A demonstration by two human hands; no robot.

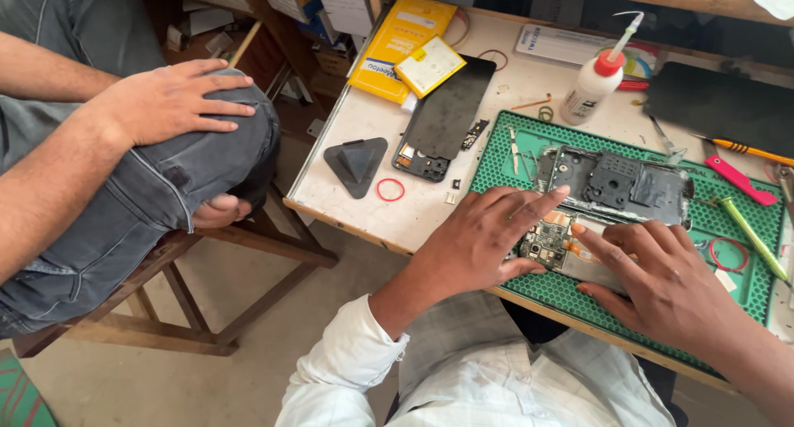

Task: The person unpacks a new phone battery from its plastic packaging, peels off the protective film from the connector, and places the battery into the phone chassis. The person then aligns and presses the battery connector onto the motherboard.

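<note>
Green rubber matting [748, 290] lies under the work at the lower right of the frame, and on it both hands bear on an opened phone [556, 247]. The left hand [488, 237] lies flat with fingers spread, its forefinger stretched toward the phone's upper edge; the right hand [662, 274] presses down beside it, fingertips on the exposed board. Neither hand clamps anything: they press rather than pinch.

Judging by how things lie, the strip-down looks well advanced. The phone's circuit board, with its small camera modules, is laid bare, and a dark inner frame [620, 183] sits just above the hands, apart from the phone. A black back cover [447, 112] lies further up and left on the white table [347, 187], near a yellow battery [428, 64]. Whatever is being worked on the board itself is hidden under the fingers.

A glue bottle [591, 88] stands at upper centre; a red ring [390, 189] and a black triangular pick [356, 164] lie at centre left. Another person's hand [169, 100] rests on a knee at the upper left.
</note>
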